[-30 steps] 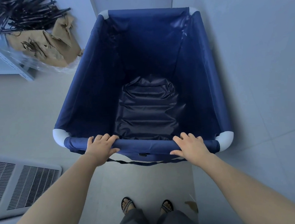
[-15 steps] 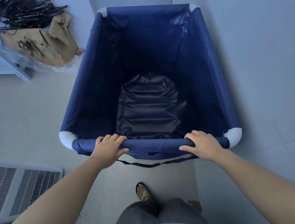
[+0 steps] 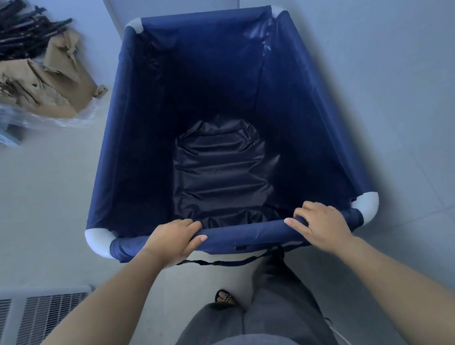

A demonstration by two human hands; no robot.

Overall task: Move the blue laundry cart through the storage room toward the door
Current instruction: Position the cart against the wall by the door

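Now left hand and right hand each curl closed around the blue laundry cart near rim.

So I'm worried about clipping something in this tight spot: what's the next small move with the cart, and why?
Probably keep pushing straight ahead, easing slightly left. Both the left hand and right hand grip the near rail of the blue laundry cart, whose right side runs close along the wall, while the cardboard pile lies well off to the left.
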